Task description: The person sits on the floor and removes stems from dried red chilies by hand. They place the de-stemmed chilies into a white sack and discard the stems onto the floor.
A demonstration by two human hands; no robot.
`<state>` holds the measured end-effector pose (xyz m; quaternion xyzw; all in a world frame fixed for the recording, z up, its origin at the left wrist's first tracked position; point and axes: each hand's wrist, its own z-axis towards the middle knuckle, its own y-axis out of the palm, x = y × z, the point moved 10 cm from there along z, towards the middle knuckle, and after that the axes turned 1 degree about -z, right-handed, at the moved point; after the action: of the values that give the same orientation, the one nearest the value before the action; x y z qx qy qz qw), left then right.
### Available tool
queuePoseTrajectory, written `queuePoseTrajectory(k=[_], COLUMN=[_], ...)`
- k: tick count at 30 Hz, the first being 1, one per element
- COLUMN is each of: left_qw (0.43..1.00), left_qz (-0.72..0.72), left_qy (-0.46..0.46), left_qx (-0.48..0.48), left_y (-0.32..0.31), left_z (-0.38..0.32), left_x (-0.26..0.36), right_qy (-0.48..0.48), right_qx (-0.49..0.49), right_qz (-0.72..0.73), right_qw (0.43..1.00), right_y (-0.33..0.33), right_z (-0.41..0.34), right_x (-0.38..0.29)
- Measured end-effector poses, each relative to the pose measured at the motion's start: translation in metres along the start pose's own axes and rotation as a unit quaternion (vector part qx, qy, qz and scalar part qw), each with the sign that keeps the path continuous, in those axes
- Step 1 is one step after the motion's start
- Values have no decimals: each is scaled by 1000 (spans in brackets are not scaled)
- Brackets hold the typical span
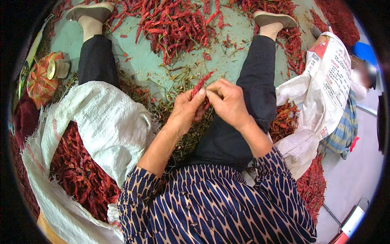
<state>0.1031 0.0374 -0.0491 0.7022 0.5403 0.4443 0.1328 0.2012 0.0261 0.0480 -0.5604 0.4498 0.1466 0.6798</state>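
My left hand [189, 106] holds a dried red chili pepper [202, 82] between thumb and fingers, its tip pointing up and right. At least one more red pepper shows partly behind the fingers. Against the pepper's lower end, my right hand [226, 97] has thumb and forefinger pinched together; what is between them is too small to tell. Beneath both hands, between my legs, lie dry green-brown stems [195, 134]. A heap of dried red chilies [173, 27] lies on the green floor sheet beyond my hands.
At left, an open white woven sack [112, 122] holds dried chilies [82, 170]. A jar [59, 69] and an orange patterned bag [42, 80] stand near my left leg. At right, a printed white sack [330, 82] has darker chilies [285, 120] at its mouth. Another person [362, 74] is at far right.
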Motion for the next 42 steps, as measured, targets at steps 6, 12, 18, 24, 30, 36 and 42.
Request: queuePoseTrajectory(k=[6, 12, 18, 24, 30, 36, 42], left_qw=[998, 926, 706, 340, 580, 641, 779], left_qz=[-46, 359, 547, 830, 745, 745, 603], left_qy=[-9, 84, 280, -20, 124, 160, 172], left_qx=[-49, -79, 351, 442, 304, 95, -26], left_y=[20, 46, -75, -143, -63, 4, 33], left_z=[-24, -76, -262, -353, -244, -136, -57], left_x=[-2, 51, 190, 221, 211, 158, 112], right_qy=[138, 274, 59, 50, 84, 174, 90], right_qx=[-84, -240, -381, -104, 139, 70, 43], right_qz=[354, 632, 245, -205, -239, -330, -281], right_qw=[921, 684, 889, 972, 957, 925, 954], right_y=[13, 50, 65, 23, -25, -26, -57], right_z=[-28, -66, -37, 54, 101, 137, 139], right_x=[22, 8, 5, 108, 139, 165, 185])
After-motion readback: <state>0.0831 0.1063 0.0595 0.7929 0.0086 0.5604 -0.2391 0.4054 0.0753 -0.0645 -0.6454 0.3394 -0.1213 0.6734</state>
